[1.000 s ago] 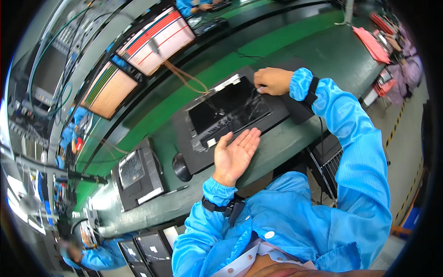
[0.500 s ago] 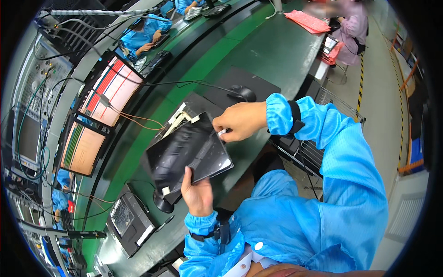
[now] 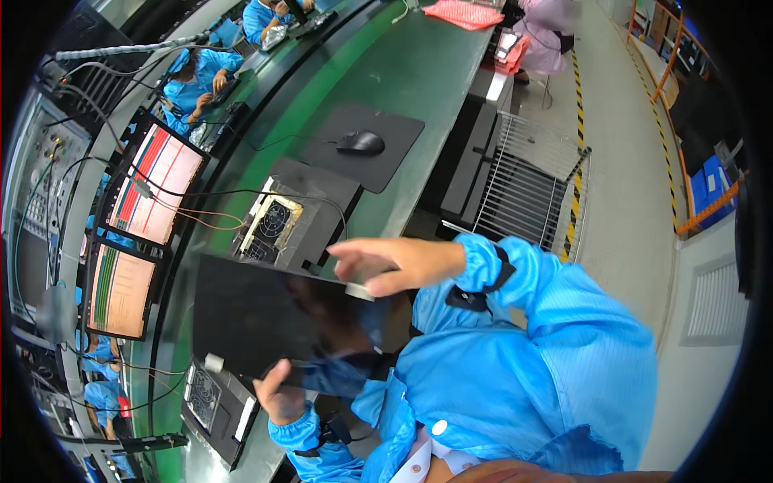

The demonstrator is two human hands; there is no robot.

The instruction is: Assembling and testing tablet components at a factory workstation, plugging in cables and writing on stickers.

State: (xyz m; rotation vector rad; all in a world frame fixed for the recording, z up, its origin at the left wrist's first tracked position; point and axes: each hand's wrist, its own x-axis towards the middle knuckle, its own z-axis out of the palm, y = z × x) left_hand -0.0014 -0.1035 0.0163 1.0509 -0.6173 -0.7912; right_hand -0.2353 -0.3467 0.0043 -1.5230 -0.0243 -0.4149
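A glossy black tablet (image 3: 266, 310), with a small white tab (image 3: 213, 363) at its lower left and another white tab (image 3: 359, 291) at its upper right edge, is held up above the bench. My left hand (image 3: 282, 394) grips the lower edge, thumb on the dark face and other fingers hidden behind. By the upper right corner is my right hand (image 3: 398, 264), its fingers apart and its thumb close to the white tab; whether they touch, I cannot tell. Beyond the tablet sits a black fixture (image 3: 322, 201) whose light-rimmed window (image 3: 275, 219) shows a circular pattern.
A mouse (image 3: 361, 143) rests on a dark mat (image 3: 394, 165) farther along the green bench (image 3: 435, 60). Two screens (image 3: 157, 181) and cables line the left. A second fixture (image 3: 213, 410) lies at lower left, a wire rack (image 3: 523, 185) at right. Co-workers (image 3: 201, 84) sit opposite.
The tablet has moved left and toward me, its dark face now turned to view. My right hand has opened from a pinch at its edge. The view has shifted, uncovering the fixture.
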